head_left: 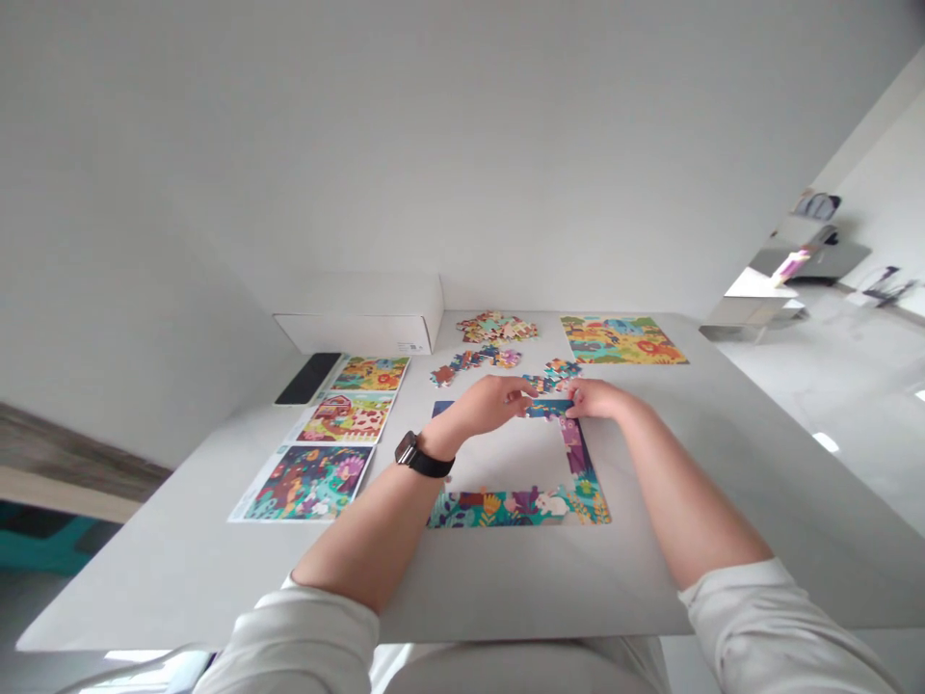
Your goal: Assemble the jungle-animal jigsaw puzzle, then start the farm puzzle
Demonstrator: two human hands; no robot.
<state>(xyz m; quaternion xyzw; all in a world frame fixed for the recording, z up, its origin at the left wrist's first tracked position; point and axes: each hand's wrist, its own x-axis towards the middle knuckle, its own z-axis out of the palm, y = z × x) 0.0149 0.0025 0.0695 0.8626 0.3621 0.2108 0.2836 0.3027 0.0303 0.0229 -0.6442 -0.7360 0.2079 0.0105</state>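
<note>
A partly joined jigsaw border lies on the table, with leaves, flowers and a white rabbit along its near side. My left hand, with a black watch on the wrist, reaches over the border's far side. Its fingers are closed at the left end of a dark blue strip of puzzle pieces. At the strip's right end, by the border's far right corner, my right hand pinches with thumb and fingers. Loose puzzle pieces lie just beyond both hands. My left hand hides part of the border's far left side.
Loose pieces and a larger pile lie farther back. A finished animal puzzle is at the back right. On the left are a picture sheet, a black phone and a white box against the wall.
</note>
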